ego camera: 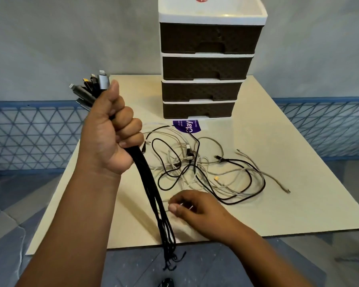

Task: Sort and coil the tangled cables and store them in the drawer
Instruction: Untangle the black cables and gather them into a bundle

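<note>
My left hand [110, 133] is raised and clenched around a bundle of black cables [153, 191]. Their plugs [91, 88] stick up above the fist, and the cords hang down past the table's front edge. My right hand [197, 210] rests low on the table, pinching the end of a white cable [186, 206] between thumb and fingers. Behind it lies a tangled heap of white and black cables [205, 170]. A drawer unit [205, 65] with four dark brown drawers, all closed, stands at the back of the table.
The cream table top [278, 162] sits low over a blue-grey tiled floor. A purple sticker [188, 126] lies in front of the drawer unit. A blue lattice border [29, 133] runs along the grey wall. A thin white cord [0, 204] trails on the floor at left.
</note>
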